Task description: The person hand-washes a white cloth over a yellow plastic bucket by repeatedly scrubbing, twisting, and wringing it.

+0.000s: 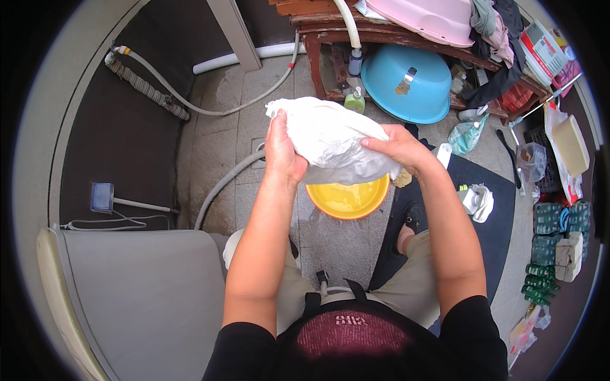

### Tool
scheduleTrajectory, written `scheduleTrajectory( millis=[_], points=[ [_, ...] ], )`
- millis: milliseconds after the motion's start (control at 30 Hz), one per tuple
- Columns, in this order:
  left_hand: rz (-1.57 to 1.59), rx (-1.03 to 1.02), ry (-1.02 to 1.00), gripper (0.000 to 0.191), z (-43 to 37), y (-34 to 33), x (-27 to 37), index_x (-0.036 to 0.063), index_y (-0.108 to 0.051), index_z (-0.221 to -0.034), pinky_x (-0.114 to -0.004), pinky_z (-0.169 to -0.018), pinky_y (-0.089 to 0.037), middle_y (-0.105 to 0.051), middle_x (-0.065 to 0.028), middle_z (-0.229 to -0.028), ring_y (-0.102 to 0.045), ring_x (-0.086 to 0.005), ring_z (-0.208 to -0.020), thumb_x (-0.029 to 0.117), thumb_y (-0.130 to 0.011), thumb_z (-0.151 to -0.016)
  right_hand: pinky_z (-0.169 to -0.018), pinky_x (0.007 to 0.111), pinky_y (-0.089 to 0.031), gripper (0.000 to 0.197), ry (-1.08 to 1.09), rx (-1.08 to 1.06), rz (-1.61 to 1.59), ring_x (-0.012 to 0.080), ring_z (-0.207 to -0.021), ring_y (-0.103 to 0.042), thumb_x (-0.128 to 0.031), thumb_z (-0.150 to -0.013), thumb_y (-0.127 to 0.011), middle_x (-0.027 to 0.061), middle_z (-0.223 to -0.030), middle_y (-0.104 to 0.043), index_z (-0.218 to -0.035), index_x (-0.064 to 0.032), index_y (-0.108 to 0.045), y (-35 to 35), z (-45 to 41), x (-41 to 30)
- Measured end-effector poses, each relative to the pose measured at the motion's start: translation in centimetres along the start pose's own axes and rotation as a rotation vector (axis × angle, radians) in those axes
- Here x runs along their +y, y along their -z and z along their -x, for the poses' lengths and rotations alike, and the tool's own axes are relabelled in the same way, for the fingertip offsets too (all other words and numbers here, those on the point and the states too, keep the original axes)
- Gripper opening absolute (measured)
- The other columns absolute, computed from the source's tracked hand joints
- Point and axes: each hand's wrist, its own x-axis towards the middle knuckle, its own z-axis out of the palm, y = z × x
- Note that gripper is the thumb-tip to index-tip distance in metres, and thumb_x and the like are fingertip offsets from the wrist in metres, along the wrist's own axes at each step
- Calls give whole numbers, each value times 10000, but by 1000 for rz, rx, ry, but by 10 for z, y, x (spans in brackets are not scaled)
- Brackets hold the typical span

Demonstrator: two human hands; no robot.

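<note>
A bundled white cloth (336,135) is stretched between my two hands, its surface wrinkled and its lower part hanging smooth. At its left end my left hand (283,147) grips it with the thumb up along the fabric. On the right end my right hand (398,145) pinches the cloth under the thumb. Below it a yellow plastic basin (348,202) stands on the tiled floor, its far side hidden by the cloth. The basin's visible inside looks wet and shiny.
A blue basin (405,83) leans against a red wooden bench (329,28) with a pink tub (424,19) on top. Nearby stands a green bottle (354,101). A dark mat (469,228) lies right; a grey hose (224,183) crosses the floor left. Several bottles (548,219) line the right wall.
</note>
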Motion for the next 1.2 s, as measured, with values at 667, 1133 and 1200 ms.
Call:
scheduleTrajectory(
  millis=[667,1133,1200],
  points=[
    [45,180,192,616,-19,15,-38,111,-555,-926,-425,-756,-475,-589,-78,-839,-579,-263,-816,689,-368,-829,-627,263,-466,190,579,306,176,198,-736,-619,-198,-834,-603,122,-772,-609,-905,-35,-537,-82,-18,15],
    [313,-209,432,364,-9,36,-91,119,-590,-912,-371,-803,-474,-636,-58,-868,-606,-236,-825,415,-378,-904,-514,432,-447,301,670,577,628,361,-551,-558,-286,-846,-563,166,-582,-546,-672,-44,-522,-98,-21,35],
    [292,149,525,341,19,-11,-88,123,-593,-915,-368,-801,-475,-637,-55,-866,-607,-222,-829,398,-392,-900,-526,421,-438,297,572,695,679,356,-565,-560,-267,-845,-570,175,-590,-534,-675,-29,-517,-62,-27,31]
  ],
)
